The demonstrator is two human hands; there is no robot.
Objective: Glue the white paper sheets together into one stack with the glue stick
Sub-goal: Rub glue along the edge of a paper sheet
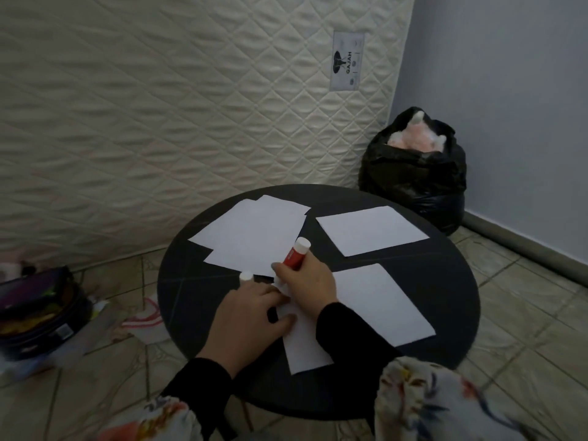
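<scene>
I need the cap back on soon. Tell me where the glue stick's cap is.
In the head view, a small white cap sits at the fingertips of the left hand, on the round black table, left of the glue stick that the right hand grips.

Glue stick [295, 255] tip behind hand [304, 283]
</scene>
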